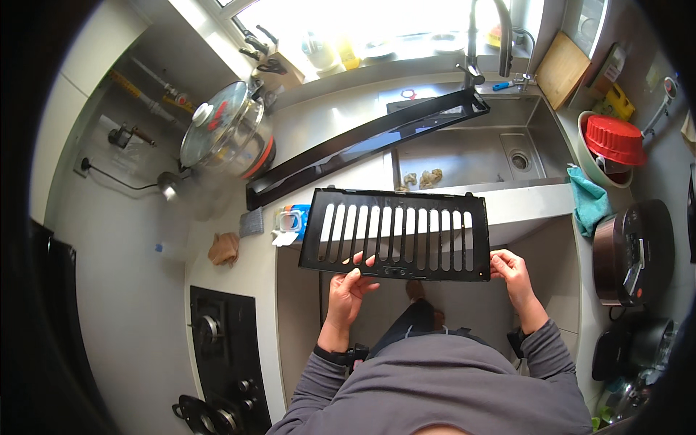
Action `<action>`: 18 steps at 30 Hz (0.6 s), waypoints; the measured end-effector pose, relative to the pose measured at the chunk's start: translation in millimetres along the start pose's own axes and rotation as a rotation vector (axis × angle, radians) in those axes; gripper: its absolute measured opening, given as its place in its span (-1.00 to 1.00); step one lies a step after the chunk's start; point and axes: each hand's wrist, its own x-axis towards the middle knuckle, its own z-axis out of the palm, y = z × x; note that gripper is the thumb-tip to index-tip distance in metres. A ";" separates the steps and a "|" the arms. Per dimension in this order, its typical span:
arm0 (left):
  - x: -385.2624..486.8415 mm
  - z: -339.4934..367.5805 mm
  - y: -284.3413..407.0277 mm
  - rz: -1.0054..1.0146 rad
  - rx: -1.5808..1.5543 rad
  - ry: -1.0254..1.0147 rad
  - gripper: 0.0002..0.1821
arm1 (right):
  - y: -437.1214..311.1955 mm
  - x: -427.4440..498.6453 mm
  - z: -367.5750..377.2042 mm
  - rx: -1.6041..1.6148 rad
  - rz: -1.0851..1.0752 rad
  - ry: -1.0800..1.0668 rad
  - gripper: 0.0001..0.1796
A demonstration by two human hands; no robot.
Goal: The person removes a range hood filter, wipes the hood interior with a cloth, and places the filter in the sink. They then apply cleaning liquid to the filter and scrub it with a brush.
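Observation:
Both my hands hold up a black slotted panel (394,234), perhaps a range hood grille, in front of the counter edge. My left hand (348,293) grips its near edge left of the middle, thumb on top and fingertips showing through the slots. At the right end, my right hand (510,272) pinches the near corner between thumb and fingers. Beyond the panel, a long black trough-like frame (348,155) lies slantwise over the countertop, its far end resting across the stainless steel sink (467,147). Crumpled brownish scraps (429,178) lie in the sink.
On the left stand a steaming glass-lidded pot (225,130), a grey scouring pad (251,222), a brown cloth (223,248) and a wipes pack (292,222). A gas hob (228,337) is nearer. At right are a teal cloth (589,201), a red basin (614,138) and a rice cooker (625,261).

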 end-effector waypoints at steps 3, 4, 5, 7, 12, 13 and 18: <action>30.5 -9.3 -7.2 -0.066 -0.062 0.001 -0.58 | -3.9 15.0 2.1 -0.014 0.047 0.057 -0.74; 39.2 -11.7 -9.5 -0.083 -0.074 0.008 -0.58 | -5.7 22.6 3.6 -0.030 0.071 0.079 -0.75; 46.3 -16.3 -11.7 -0.100 -0.079 0.020 -0.59 | -5.9 31.0 4.4 -0.046 0.068 0.088 -0.75; 60.0 -22.7 -16.0 -0.141 -0.112 0.017 -0.59 | -6.4 42.2 6.1 -0.069 0.094 0.111 -0.76; 79.7 -39.9 -26.8 -0.215 -0.170 0.043 -0.59 | 5.5 73.6 10.5 -0.066 0.158 0.138 -0.76; 81.7 -41.8 -28.6 -0.227 -0.176 0.051 -0.59 | 7.2 78.0 9.5 -0.088 0.161 0.135 -0.76; 87.7 -49.0 -34.8 -0.234 -0.217 0.076 -0.59 | 16.7 95.1 5.3 -0.129 0.199 0.111 -0.73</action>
